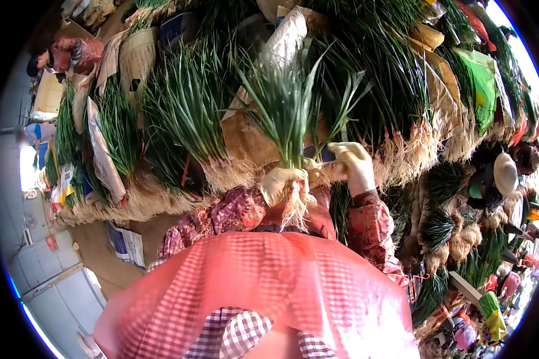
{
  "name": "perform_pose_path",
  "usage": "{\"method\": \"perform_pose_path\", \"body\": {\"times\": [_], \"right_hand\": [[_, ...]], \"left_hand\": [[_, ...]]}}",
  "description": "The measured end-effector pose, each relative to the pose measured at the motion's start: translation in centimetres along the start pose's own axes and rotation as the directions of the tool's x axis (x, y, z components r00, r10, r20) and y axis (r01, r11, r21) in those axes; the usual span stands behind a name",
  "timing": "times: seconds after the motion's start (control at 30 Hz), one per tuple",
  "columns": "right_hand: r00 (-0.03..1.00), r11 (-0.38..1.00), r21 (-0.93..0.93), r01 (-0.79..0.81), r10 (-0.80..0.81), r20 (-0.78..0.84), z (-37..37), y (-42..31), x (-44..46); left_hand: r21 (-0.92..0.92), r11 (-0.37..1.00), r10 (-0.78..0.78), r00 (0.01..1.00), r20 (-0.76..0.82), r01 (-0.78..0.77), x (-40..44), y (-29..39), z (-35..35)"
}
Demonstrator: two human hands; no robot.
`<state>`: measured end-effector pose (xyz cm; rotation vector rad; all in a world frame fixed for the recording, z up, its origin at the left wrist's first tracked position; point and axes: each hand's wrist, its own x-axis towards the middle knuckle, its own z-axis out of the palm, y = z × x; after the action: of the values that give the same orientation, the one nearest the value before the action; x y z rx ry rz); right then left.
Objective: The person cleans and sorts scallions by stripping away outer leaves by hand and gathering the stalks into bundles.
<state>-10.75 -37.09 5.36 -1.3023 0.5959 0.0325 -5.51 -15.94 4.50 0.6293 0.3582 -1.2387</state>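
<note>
My left hand [281,185], in a pale glove, is closed around the base of a bunch of strap-leaved green plants [284,113]. Its leaves point away from me and its pale roots [294,212] hang below the fist. Just to the right, my gloved right hand [351,163] is bent with its fingers closed at the lower end of a separate leafy plant [340,116]. Part of that plant's base is hidden by the fingers. Patterned red sleeves cover both forearms, and a red checked apron [269,287] spreads over my lap.
Rows of similar rooted plants [191,107] lie ahead, with brown paper sheets [245,137] and a green bag [479,84] among them. A person in red [75,55] bends at the upper left. Another person in a pale hat [505,175] is on the right, near more bundles [440,230].
</note>
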Motion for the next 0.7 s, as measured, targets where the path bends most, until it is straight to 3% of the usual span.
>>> {"method": "perform_pose_path", "body": {"times": [0.03, 0.1, 0.13, 0.17, 0.23, 0.3, 0.33, 0.37, 0.4, 0.43, 0.5, 0.53, 0.57, 0.7], "right_hand": [[0.991, 0.991, 0.136, 0.018, 0.001, -0.136, -1.3, 0.9, 0.4], [0.983, 0.974, 0.226, -0.001, 0.042, -0.179, -3.6, 3.2, 0.9], [0.989, 0.987, 0.154, -0.045, 0.066, -0.134, -2.7, 2.0, 0.3], [0.998, 0.995, 0.102, 0.018, -0.012, -0.062, -1.1, 1.7, 0.1], [0.98, 0.98, 0.021, -0.199, 0.198, 0.032, 2.0, 0.4, -0.2], [0.992, 0.993, -0.006, 0.117, -0.117, 0.047, 3.7, 5.2, 2.3], [0.995, 0.997, -0.035, -0.071, 0.073, 0.064, 4.6, 2.1, 0.7], [0.996, 0.967, -0.247, -0.057, 0.073, 0.054, 4.7, 2.1, 0.9], [0.982, 0.832, -0.524, 0.184, -0.176, 0.065, 4.3, 3.9, 1.7], [0.906, 0.562, -0.741, 0.367, -0.397, 0.148, 4.5, 4.3, 2.0], [0.977, 0.885, -0.415, 0.213, -0.191, 0.096, 3.9, 4.6, 2.1], [0.991, 0.971, -0.216, 0.1, -0.078, 0.108, 4.0, 3.9, 1.8], [0.991, 0.998, 0.029, -0.062, 0.058, 0.12, 4.2, 2.9, 1.2], [0.976, 0.906, 0.367, -0.212, 0.176, 0.131, 3.3, 3.8, -0.1]], "left_hand": [[-0.078, 0.99, 0.121, 0.99, 0.072, -0.116, 0.4, -0.8, -1.3], [-0.246, 0.967, 0.097, 0.985, 0.144, -0.06, 0.1, -1.2, -2.6], [-0.176, 0.981, 0.091, 0.996, 0.024, -0.086, -0.4, -1.1, -2.2], [-0.086, 0.994, 0.071, 0.997, -0.013, -0.072, -1.1, -0.8, -1.8], [0.095, 0.995, 0.036, 0.996, -0.085, -0.028, -1.9, -0.5, -1.2], [0.156, 0.987, -0.018, 0.987, -0.161, 0.043, -1.6, -1.0, -1.8], [0.159, 0.984, -0.042, 0.976, -0.213, 0.077, -1.5, -1.1, -1.8], [0.159, 0.981, -0.066, 0.962, -0.265, 0.111, -1.5, -1.2, -1.8], [0.189, 0.98, -0.023, 0.972, -0.235, 0.068, -1.4, -1.3, -2.2], [0.216, 0.976, 0.019, 0.98, -0.2, 0.025, -1.5, -1.2, -1.9], [0.183, 0.981, 0.093, 0.989, -0.116, -0.071, -2.0, -0.8, -1.2], [0.031, 0.996, 0.08, 0.995, -0.064, -0.078, -1.9, -0.6, -0.9], [-0.121, 0.99, 0.075, 0.997, -0.012, -0.076, -1.7, -0.5, -0.7], [-0.257, 0.966, 0.018, 0.985, 0.171, 0.027, -1.0, -1.0, -1.8]]}}
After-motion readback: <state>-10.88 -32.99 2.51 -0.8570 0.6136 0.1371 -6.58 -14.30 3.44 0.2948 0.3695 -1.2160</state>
